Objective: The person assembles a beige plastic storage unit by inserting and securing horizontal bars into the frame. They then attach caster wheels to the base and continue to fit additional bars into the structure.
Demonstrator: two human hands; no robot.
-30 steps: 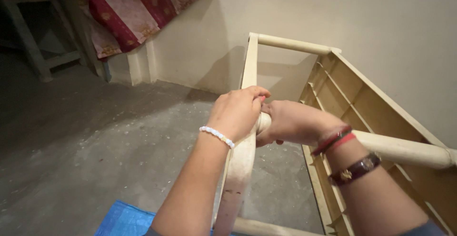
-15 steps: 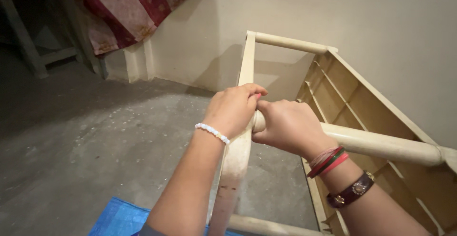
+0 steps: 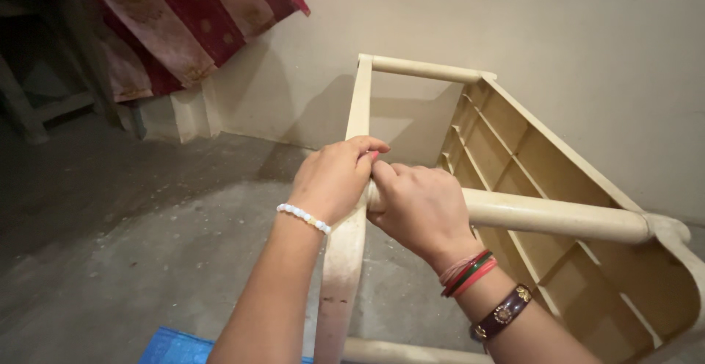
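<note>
A cream-painted wooden frame (image 3: pixel 358 107), like a piece of furniture on its side, fills the middle of the head view. My left hand (image 3: pixel 332 179) is closed over its long flat rail where a round crossbar (image 3: pixel 558 215) joins it. My right hand (image 3: pixel 420 208) wraps the near end of that crossbar, right against the left hand. Both hands cover the joint, so it is hidden. A white bead bracelet sits on my left wrist; red and green bangles and a brown band sit on my right.
The frame's slatted side (image 3: pixel 514 160) leans by a pale wall (image 3: pixel 573 33). A red patterned cloth (image 3: pixel 183 19) hangs at top left over a dark stool (image 3: pixel 29 107). Dusty concrete floor (image 3: pixel 132 254) lies to the left; a blue sheet (image 3: pixel 176 348) shows at the bottom edge.
My hands have stayed on the same joint; the right hand has slid slightly along the crossbar. The view has shifted a little.
</note>
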